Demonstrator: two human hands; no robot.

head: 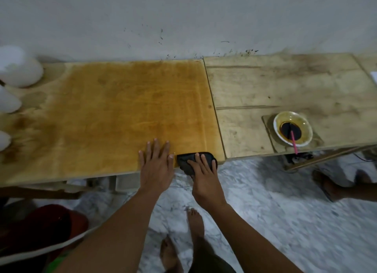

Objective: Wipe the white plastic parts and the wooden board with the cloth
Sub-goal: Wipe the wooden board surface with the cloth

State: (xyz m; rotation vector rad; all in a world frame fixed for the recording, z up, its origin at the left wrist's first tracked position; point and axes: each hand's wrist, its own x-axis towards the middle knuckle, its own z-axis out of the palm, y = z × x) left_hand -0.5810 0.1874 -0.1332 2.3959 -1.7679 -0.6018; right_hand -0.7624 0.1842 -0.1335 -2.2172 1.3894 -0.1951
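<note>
the right hand (pixel 204 176), fingers flat, presses the dark cloth (pixel 188 160) on the wooden board (pixel 132 109) near edge, left hand (pixel 156 165) splayed flat beside; board seems mid-wipe, white plastic parts (pixel 18 69) far left unclear.

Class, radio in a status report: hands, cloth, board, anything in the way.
Left hand flat on wooden board. Right hand pressing dark cloth at board's near edge. White plastic parts far left. Bowl of dark liquid off right, no obstruction.

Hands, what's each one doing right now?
Left hand: open, flat on the orange-stained wooden board.
Right hand: open, pressing the dark folded cloth.
</note>
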